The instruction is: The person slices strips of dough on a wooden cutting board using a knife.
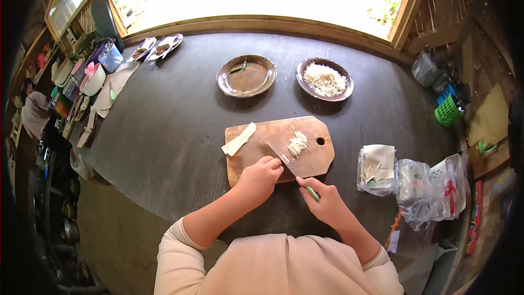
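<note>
My right hand [323,201] is closed around the green handle of a kitchen knife [284,159], its blade slanting across the wooden cutting board [254,155]. Beside the blade, my left hand [261,179] rests on the board with its fingers curled together. What those fingers press on is mostly hidden beneath them. Thin pale strips cling along the blade. To the right of the knife lies a small heap of cream-coloured shreds [297,143]. Flat pale slices [238,139] sit at the board's left edge.
Beyond the board stand a brown plate [232,84] with green chillies and a bowl [300,79] of pale shreds. Plastic bags [415,188] and a stack of pale wrappers [378,163] lie at right, near a green basket [448,111]. A person [36,110] is at far left.
</note>
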Tool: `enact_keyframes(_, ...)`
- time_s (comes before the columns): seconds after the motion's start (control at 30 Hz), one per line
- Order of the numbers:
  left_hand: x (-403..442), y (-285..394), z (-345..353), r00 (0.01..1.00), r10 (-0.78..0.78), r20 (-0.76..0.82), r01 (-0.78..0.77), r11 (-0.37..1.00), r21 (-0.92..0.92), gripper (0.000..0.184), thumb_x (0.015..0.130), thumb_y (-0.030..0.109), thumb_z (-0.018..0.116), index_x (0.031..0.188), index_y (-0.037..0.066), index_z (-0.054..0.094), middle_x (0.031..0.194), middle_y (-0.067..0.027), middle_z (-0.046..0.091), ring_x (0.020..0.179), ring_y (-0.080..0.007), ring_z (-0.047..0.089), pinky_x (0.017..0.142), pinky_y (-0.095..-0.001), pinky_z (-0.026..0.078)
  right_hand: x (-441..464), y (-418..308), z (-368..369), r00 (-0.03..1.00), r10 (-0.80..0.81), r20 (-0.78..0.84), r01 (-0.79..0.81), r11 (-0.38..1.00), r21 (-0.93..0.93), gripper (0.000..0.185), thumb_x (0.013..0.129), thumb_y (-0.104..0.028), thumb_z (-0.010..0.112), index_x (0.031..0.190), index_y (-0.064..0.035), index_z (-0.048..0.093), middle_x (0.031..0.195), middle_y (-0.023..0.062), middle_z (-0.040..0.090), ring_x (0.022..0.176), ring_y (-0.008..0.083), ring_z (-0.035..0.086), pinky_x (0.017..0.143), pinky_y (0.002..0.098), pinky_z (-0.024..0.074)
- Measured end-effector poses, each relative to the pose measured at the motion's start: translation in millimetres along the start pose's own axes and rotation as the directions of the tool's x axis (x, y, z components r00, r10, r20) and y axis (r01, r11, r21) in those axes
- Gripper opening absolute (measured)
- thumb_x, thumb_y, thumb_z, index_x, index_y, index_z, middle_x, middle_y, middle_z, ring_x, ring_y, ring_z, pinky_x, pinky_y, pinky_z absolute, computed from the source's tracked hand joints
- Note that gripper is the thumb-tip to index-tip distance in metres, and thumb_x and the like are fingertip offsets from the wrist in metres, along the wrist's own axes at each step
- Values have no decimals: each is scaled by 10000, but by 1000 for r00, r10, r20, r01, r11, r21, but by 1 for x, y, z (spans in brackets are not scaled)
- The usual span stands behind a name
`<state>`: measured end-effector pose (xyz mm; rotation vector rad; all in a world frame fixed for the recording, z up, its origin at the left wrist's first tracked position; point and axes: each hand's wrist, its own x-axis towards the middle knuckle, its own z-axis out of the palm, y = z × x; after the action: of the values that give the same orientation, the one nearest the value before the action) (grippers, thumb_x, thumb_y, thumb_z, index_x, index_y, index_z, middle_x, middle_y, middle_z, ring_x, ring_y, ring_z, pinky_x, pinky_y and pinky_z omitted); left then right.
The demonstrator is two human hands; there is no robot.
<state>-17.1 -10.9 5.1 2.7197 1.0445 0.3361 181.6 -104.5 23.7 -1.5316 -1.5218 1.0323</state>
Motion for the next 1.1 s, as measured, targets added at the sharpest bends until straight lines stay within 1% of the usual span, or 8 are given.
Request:
enact_keyframes(0.23,1,-1,-2,1000,14,-4,-14,1000,5,211,755,36,638,962,55,673,1054,-30,629,1087,-218,598,810,-335,560,4,10,4,984,-166,-62,167,986,3,250,922,-89,619,1171,-77,644,783,244,634,679,388,645,613,340,500)
enact_keyframes(0.3,0,1,-1,1000,5,16,-6,1000,8,213,754,36,638,964,53,672,1052,-31,627,1088,-219,597,809,-336,560,-2,0,-1,1000,-1,14,1,1000,-4,252,921,-88,620,1172,-80,643,783,252,630,697,411,634,610,346,499)
enact_keyframes(0.63,0,1,-3,1000,5,9,-5,1000,-2,215,753,28,635,965,53,666,1062,-35,621,1093,-226,595,817,-335,558,-2,-1,-2,1000,-27,15,28,999,-31,239,927,-100,619,1164,-76,643,774,253,626,657,401,619,615,343,502)
enact_keyframes(0.7,-1,0,-2,1000,15,3,-15,1000,-8,218,753,29,634,967,53,667,1062,-37,621,1094,-228,595,819,-336,557,0,6,0,1000,-2,8,2,1000,-17,234,939,-97,618,1163,-36,650,814,175,686,655,62,556,638,275,488)
enact_keyframes(0.73,-1,0,-2,1000,7,0,-7,1000,-15,212,756,30,633,963,53,668,1061,-38,621,1091,-228,596,822,-334,556,2,7,3,1000,4,8,-4,1000,-15,234,939,-97,618,1163,-36,650,814,175,686,655,62,556,638,275,488)
enact_keyframes(0.8,-1,1,0,1000,7,-3,-7,1000,-23,206,758,31,632,959,54,668,1059,-39,621,1089,-229,596,824,-333,555,7,5,6,996,-84,-16,84,996,-43,232,929,-109,618,1156,-70,642,788,254,631,676,403,631,615,346,504)
enact_keyframes(1.03,0,-1,0,1000,9,-1,-9,1000,-25,190,767,30,625,950,51,669,1043,-46,622,1073,-233,601,813,-335,559,2,10,6,997,-72,-10,72,997,-8,231,929,-100,613,1158,-84,642,765,257,614,679,423,611,602,348,498)
enact_keyframes(1.1,-1,0,0,1000,9,-3,-9,999,-32,185,767,29,625,946,51,669,1042,-47,623,1073,-232,601,813,-335,559,6,10,10,985,-165,-57,162,986,-44,238,930,-100,612,1166,-88,643,746,254,612,667,415,617,596,342,494)
